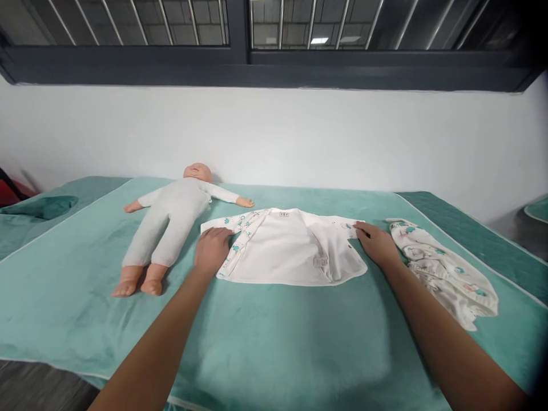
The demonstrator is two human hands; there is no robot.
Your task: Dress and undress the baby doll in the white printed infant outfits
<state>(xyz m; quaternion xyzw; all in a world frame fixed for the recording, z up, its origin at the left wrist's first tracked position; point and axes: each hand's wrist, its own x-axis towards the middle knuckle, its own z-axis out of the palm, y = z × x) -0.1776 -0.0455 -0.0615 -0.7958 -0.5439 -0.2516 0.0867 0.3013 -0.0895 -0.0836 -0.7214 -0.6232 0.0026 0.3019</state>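
A white baby shirt (286,251) lies spread open with its plain inside facing up. Its patterned sleeves stretch out to both sides. My left hand (212,250) is on the left sleeve, its fingers curled over the cuff end. At the opposite cuff, my right hand (377,242) pinches the sleeve end between thumb and fingers. Left of the shirt, a baby doll (171,220) in a white bodysuit rests on its back, arms spread. To the right of my right hand lies another patterned white baby garment (445,268), folded or bunched; its kind is unclear.
Beneath everything is a green padded cover (299,337) with darker side edges. A white wall (274,137) rises behind it, below a dark window frame (240,71) with metal bars. Something red and black (11,191) shows at the far left.
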